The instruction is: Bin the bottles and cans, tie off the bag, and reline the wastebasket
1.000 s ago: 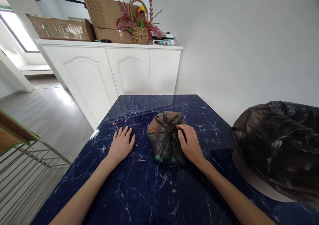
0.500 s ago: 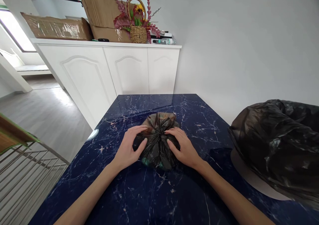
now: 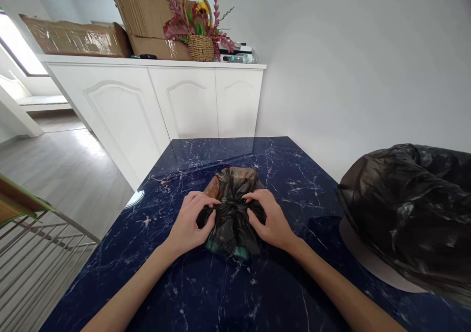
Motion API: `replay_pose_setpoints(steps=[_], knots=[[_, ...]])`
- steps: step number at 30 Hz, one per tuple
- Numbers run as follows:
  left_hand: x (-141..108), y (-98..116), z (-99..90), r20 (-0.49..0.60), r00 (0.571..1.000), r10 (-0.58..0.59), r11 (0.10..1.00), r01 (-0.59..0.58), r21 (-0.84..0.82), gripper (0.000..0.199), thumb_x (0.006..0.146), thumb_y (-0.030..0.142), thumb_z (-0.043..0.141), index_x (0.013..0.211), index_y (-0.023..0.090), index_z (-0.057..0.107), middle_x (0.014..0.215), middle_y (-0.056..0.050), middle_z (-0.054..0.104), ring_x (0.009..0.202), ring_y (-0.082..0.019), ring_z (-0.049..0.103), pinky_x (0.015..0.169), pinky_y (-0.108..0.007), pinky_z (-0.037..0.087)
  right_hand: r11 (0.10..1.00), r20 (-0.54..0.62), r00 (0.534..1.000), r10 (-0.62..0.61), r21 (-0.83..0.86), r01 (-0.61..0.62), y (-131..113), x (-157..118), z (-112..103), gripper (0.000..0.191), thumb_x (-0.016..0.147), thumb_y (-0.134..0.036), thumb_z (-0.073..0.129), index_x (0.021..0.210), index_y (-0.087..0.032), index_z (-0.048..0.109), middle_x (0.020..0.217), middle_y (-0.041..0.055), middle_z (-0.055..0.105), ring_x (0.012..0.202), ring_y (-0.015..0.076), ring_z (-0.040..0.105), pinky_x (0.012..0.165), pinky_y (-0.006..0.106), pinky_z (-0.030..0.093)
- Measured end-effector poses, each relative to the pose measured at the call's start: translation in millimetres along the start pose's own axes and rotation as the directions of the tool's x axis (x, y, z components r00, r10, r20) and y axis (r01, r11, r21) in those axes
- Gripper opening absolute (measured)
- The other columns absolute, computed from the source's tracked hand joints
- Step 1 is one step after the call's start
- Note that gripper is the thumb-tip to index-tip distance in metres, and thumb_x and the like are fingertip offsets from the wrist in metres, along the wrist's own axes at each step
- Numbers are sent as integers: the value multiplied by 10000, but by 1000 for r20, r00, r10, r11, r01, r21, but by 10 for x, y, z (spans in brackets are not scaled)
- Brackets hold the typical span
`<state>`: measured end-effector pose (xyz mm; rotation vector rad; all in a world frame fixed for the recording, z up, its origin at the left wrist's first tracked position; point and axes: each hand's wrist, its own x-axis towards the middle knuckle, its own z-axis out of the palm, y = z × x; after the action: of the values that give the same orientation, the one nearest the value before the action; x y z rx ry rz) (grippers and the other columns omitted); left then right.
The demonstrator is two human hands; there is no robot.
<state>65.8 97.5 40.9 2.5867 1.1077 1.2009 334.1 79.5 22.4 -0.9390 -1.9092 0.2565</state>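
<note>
A filled black garbage bag (image 3: 231,234), its thin plastic gathered and twisted at the top, rests on the dark blue marbled table (image 3: 279,283). Through the film some brownish and green contents show faintly. My left hand (image 3: 193,221) pinches plastic at the left of the knotted top between thumb and fingers. On the other side, my right hand (image 3: 270,219) grips the bag's right end in the same way. Between the two hands the plastic is drawn out sideways.
At the right, a light-coloured bin (image 3: 368,258) lined with a black bag stands on the table. Beyond the table, a white cabinet (image 3: 191,96) carries cardboard boxes (image 3: 77,38), a flower basket (image 3: 201,47) and plastic bottles (image 3: 241,58). A metal-railed chair (image 3: 47,243) stands left.
My left hand's thumb and fingers have closed on the plastic. The bag's gathered top is now pulled sideways between both hands. The view has shifted slightly.
</note>
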Motion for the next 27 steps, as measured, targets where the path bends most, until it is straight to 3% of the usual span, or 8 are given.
replay_pose_setpoints(steps=[5,11,14,18,22,27], knots=[[16,1,9,-74,997,34,999,-33,18,150,1027,189,577,973,252,702,897,-44,733,949,-244,615,905,-425,514,1000,-45,999,-8,4,8,1,3,-5,323,981,-138,516,1261,-277,601,1032,69,664,1041,278,627,958,466,524],[22,-19,-3,-118,992,42,999,-40,24,166,1048,168,553,967,250,672,879,-29,722,933,-231,595,905,-411,508,1000,-68,997,24,14,-23,28,4,-21,296,970,-144,501,1212,-276,608,1003,60,661,1005,277,629,923,454,519],[13,-15,0,-105,994,3,1000,0,27,111,1060,213,573,1082,250,675,981,-44,730,1015,-245,608,949,-420,514,999,-55,998,40,27,-38,27,5,-24,279,992,-162,495,1215,-275,618,1009,61,662,1009,273,630,925,447,522],[-14,-11,17,-16,998,-59,997,60,57,206,1058,335,629,1246,256,660,1242,-96,679,1258,-297,551,1111,-503,469,998,-29,999,32,48,-31,12,-1,-12,270,1025,-181,504,1253,-275,613,1050,75,670,1057,277,627,948,448,526],[-37,-29,33,68,992,-104,992,98,77,143,1072,381,610,1121,259,667,1334,-118,597,1363,-331,461,1162,-569,416,997,-27,999,36,76,-34,8,-13,3,249,1055,-197,513,1272,-281,605,1071,79,658,1065,275,619,946,449,517],[-41,-59,37,76,996,-45,995,38,90,84,1085,311,589,1037,247,614,1352,-126,571,1341,-322,448,1127,-555,421,994,-54,998,43,101,-38,13,-12,0,237,1073,-187,491,1251,-289,611,1053,73,654,1041,271,615,922,448,502]])
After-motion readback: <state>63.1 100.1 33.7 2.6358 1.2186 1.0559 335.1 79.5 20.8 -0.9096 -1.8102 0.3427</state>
